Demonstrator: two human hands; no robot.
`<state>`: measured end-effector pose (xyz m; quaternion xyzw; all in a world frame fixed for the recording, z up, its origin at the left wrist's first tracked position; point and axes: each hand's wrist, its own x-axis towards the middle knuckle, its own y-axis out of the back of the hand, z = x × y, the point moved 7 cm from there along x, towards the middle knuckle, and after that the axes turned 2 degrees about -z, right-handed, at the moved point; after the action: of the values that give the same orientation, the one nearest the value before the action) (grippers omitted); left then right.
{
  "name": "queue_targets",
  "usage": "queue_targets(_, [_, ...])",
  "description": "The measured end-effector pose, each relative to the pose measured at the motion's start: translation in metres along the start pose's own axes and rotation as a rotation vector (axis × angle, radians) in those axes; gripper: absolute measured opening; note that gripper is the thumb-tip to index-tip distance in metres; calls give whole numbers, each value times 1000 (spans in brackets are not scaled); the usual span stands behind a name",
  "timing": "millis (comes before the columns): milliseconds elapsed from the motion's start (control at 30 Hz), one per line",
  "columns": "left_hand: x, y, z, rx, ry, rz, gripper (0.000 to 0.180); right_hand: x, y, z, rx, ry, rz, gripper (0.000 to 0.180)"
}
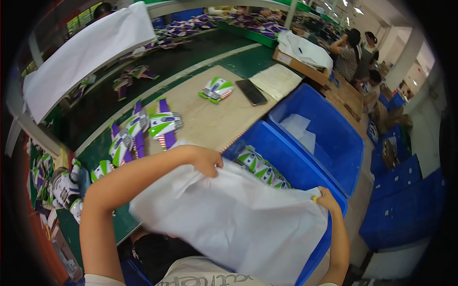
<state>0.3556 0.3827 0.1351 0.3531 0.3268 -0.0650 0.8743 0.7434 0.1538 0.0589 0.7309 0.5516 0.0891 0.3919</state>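
A large thin white sheet (238,214) hangs stretched between my hands, over the near part of a blue bin (286,159). My left hand (206,161) is closed on its upper edge, beside the board. Further right, my right hand (328,200), with a yellow band on one finger, pinches the sheet's corner by the bin's right rim. Behind the sheet, several white, green and purple toy wing packs (262,168) lie in rows inside the bin. The sheet hides the rest of the bin's contents.
More wing packs (164,124) lie on a tan board (205,114), near a dark phone (251,92). A second blue bin (341,138) holds a crumpled white sheet. A conveyor (191,55) heaped with toy parts runs behind. Several people work at the far right.
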Motion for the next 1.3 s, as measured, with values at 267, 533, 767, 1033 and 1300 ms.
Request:
queue_targets(267, [107, 44, 33, 1219, 410, 501, 33, -14, -6, 76, -491, -230, 149, 30])
queue_targets(533, [60, -117, 107, 487, -273, 533, 92, -51, -1, 108, -353, -425, 600, 29])
queue_targets(767, [120, -123, -56, 711, 235, 504, 101, -57, 7, 138, -457, -431, 820, 33])
queue_targets(1033, [170, -165, -111, 1120, 279, 236, 66, -44, -23, 142, -902, -302, 558, 46])
queue_targets(1300, [192, -166, -150, 1256, 326, -14, 66, -99, -97, 17, -788, 109, 314, 72])
